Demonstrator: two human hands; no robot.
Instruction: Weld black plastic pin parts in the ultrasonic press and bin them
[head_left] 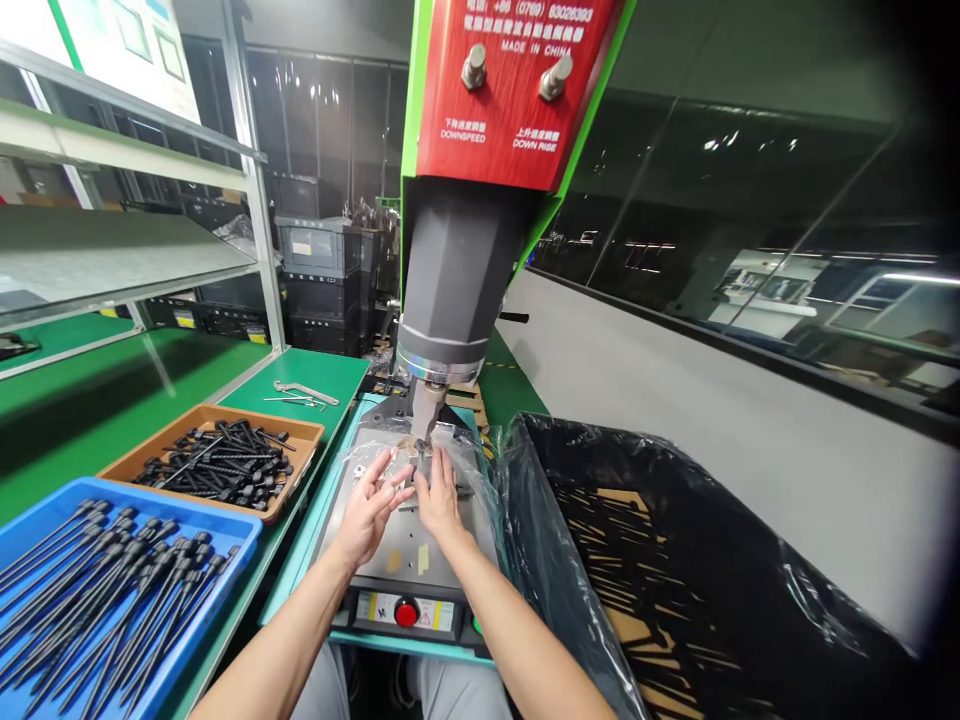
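My left hand is over the grey metal base plate, palm turned inward and fingers spread, with nothing visible in it. Beside it, my right hand stretches its fingers forward, its thumb near the small fixture under the machine. Directly ahead of both hands, the metal horn of an ultrasonic welding machine reaches down to the fixture. A small dark part shows at the horn's tip; my fingers partly hide the fixture, and I cannot tell if they touch it. Clear plastic film surrounds this spot.
On the left, a blue tray holds long black rods with thick heads, and an orange tray holds shorter black parts. Wrenches lie behind. At right stands a bin lined with black plastic. A red button faces me.
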